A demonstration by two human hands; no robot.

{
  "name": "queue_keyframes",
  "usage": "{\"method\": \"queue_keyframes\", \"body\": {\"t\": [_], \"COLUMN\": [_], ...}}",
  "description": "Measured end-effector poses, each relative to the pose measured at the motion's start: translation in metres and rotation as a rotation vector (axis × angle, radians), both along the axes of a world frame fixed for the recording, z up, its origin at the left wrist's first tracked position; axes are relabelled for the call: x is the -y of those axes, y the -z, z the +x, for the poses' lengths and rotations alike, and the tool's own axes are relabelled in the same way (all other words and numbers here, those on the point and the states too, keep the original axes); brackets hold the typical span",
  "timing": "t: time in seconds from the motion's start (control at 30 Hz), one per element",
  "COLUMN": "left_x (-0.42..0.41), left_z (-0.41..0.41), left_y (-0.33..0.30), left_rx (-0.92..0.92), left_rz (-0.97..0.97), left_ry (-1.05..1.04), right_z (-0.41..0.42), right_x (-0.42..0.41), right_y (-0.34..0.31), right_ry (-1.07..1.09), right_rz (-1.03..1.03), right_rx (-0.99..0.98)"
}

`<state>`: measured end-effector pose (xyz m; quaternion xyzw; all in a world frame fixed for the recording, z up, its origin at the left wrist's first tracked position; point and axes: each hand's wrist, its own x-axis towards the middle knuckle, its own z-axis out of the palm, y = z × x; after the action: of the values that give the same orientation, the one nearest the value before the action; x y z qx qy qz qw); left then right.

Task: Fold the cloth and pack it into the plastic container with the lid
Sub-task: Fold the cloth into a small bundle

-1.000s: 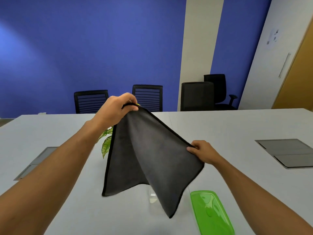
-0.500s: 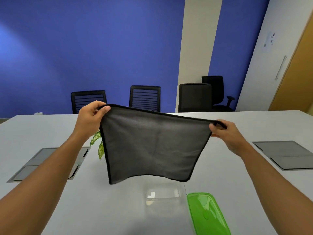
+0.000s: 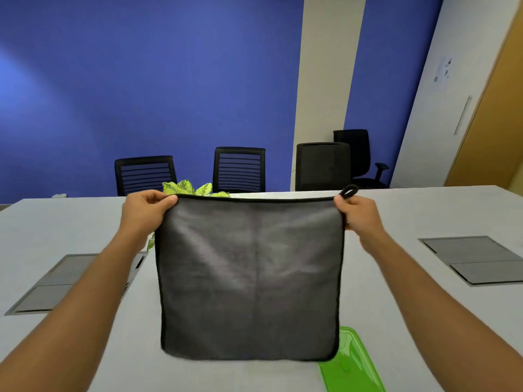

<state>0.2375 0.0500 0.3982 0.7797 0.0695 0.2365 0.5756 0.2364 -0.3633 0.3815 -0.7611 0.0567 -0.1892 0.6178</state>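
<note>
Head view: the cloth (image 3: 250, 278) hangs flat and fully spread in the air over the desk (image 3: 396, 292), facing the camera. The left hand (image 3: 144, 212) has its grip pinched shut on the top left corner, and the right hand (image 3: 358, 213) pinches the top right corner, just under the small hanging loop (image 3: 349, 191). The green lid (image 3: 353, 366) lies on the desk below the cloth's lower right corner, partly covered by it. The container itself is hidden behind the cloth, so I cannot tell where it sits. Leaves of a plant (image 3: 186, 188) show above the top hem.

By my reading the task is barely begun — the cloth is stretched out square, no fold is made yet, and folding, packing and closing the lid are all left.

Compared with half a second ago, the cloth hangs lower and closer to the camera, and the clear container seen then is now covered.
</note>
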Motion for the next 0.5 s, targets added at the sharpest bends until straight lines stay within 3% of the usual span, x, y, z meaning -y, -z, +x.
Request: {"method": "queue_keyframes", "body": {"t": [0.1,0.33,0.5], "left_x": [0.032,0.108,0.134], "left_z": [-0.004,-0.029,-0.036], "left_y": [0.002,-0.030,-0.044], "left_rx": [0.057,0.219,0.069], "left_rz": [0.106,0.357,0.223], "left_ry": [-0.152,0.204,0.504], "right_z": [-0.001,-0.020,-0.026], "right_x": [-0.032,-0.110,-0.134], "right_y": [0.007,-0.014,-0.018], "right_ry": [0.142,0.006,-0.095], "right_rz": [-0.185,-0.260,-0.168], "right_rx": [0.036,0.217,0.245]}}
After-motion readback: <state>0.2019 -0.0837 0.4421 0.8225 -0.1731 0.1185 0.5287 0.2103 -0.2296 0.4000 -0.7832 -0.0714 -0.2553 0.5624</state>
